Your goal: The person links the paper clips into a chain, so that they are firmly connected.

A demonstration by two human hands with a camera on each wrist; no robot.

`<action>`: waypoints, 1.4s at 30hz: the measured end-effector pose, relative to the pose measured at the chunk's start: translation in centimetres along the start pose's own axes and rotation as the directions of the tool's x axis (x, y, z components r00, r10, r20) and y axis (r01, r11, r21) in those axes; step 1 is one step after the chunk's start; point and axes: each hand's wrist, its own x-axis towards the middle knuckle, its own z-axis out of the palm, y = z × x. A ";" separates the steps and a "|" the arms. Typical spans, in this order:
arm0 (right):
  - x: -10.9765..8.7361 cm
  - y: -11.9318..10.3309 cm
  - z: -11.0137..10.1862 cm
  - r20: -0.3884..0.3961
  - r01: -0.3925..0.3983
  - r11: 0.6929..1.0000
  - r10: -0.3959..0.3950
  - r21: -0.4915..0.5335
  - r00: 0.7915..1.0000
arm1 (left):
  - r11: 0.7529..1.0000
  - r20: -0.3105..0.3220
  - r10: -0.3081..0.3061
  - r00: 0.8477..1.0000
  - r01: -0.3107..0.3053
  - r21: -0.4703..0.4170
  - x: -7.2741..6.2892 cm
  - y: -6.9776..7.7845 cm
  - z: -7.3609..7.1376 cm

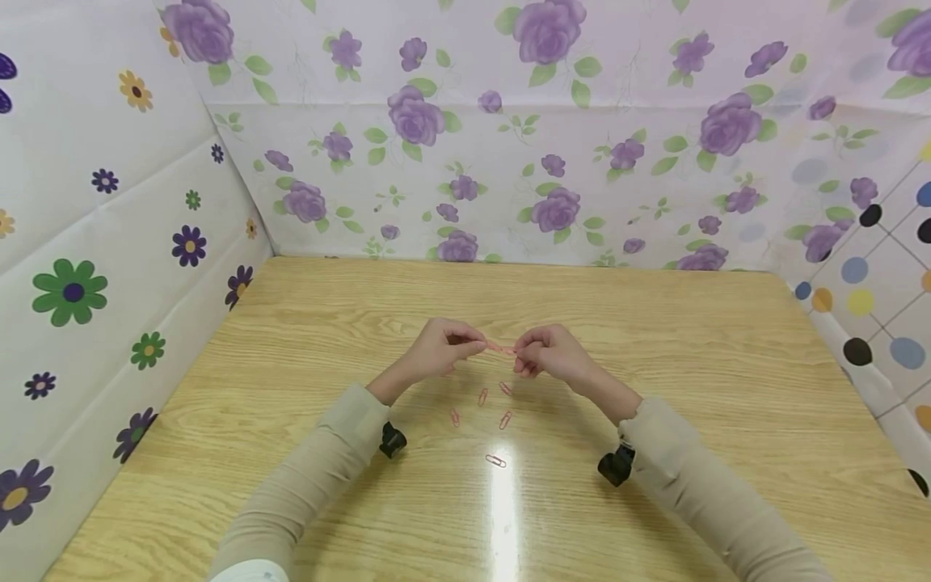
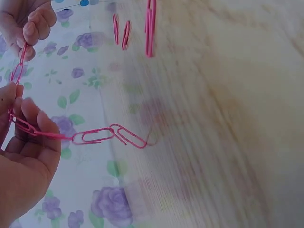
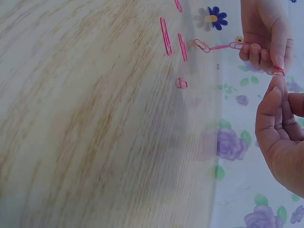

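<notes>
My left hand (image 1: 440, 349) pinches a chain of linked pink paper clips (image 2: 97, 130) between thumb and fingers. Part of the chain runs behind its fingers, and a tail of several clips dangles past the fingertips in the left wrist view. Opposite it, my right hand (image 1: 556, 354) pinches the end paper clip (image 2: 22, 57) between thumb and forefinger. That stretch of pink wire spans the small gap between both hands above the table. Just nearer to me lie several loose pink paper clips, among them one paper clip (image 1: 483, 397) and another (image 1: 495, 461) closest to me.
The wood-grain table (image 1: 727, 364) extends around both hands. A floral cloth (image 1: 611, 194) hangs along its back edge, with patterned cloths at left (image 1: 109, 242) and right (image 1: 883, 323). Small black cameras (image 1: 393, 440) are strapped at both wrists.
</notes>
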 end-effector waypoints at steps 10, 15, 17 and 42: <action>0.0 -0.2 0.3 0.005 0.003 1.000 -0.003 -0.018 1.000 | 0.986 0.079 0.007 0.997 0.006 -0.164 0.8 -2.5 0.0; 0.2 -0.3 0.6 0.009 -0.002 1.000 0.003 -0.022 1.000 | 0.978 0.123 -0.018 0.992 0.043 -0.205 1.0 -2.6 -0.1; 0.2 -0.4 0.7 0.013 0.001 1.000 -0.001 -0.023 1.000 | 0.987 0.138 -0.009 0.990 0.032 -0.160 1.1 -2.7 0.0; 0.4 -0.2 0.6 0.033 0.001 1.000 -0.002 0.020 0.999 | 0.969 0.023 0.168 0.985 -0.170 0.179 0.3 0.3 0.7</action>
